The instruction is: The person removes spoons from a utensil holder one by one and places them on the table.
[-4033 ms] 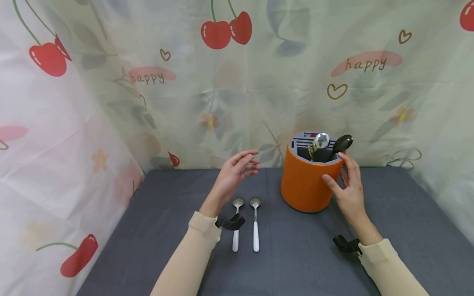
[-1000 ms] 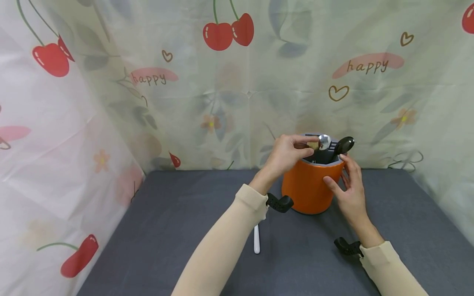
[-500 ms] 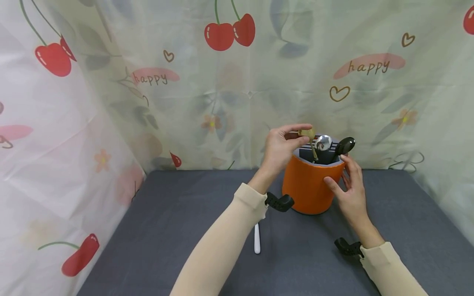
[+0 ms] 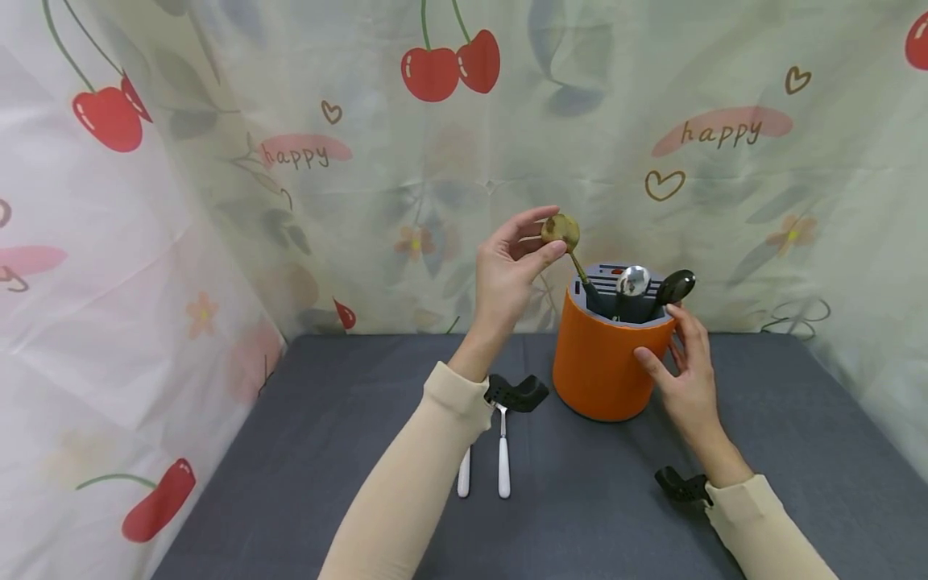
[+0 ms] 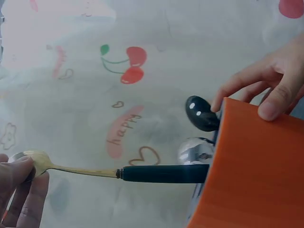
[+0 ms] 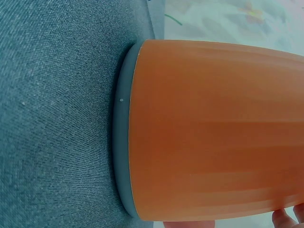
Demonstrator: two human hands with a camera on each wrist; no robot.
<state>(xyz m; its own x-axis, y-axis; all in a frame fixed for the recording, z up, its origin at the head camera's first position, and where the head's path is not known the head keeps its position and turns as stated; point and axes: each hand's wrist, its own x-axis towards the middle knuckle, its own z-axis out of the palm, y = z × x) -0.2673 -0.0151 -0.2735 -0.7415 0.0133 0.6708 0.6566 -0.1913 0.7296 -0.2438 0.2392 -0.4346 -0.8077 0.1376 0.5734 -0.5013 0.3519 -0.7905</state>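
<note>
My left hand [image 4: 505, 270] pinches the bowl of a gold spoon [image 4: 561, 232] between thumb and fingers. In the left wrist view its dark green handle [image 5: 161, 174] slants out of the holder, the lower end hidden inside. The orange utensil holder [image 4: 609, 370], with a grey slotted top, stands upright on the table. My right hand [image 4: 689, 379] grips the holder's right side near the rim, thumb at the front. A silver spoon [image 4: 634, 280] and a black spoon [image 4: 677, 286] stick up from the same opening.
Two white-handled spoons, one nearer [image 4: 503, 467] the holder and one left of it [image 4: 465, 474], lie on the dark grey tablecloth [image 4: 348, 419], partly under my left arm. A printed curtain [image 4: 464, 161] closes off the back and sides.
My left hand moved from above the table to the holder, took the gold spoon by its bowl, and has drawn it up and left. My right hand has kept its place.
</note>
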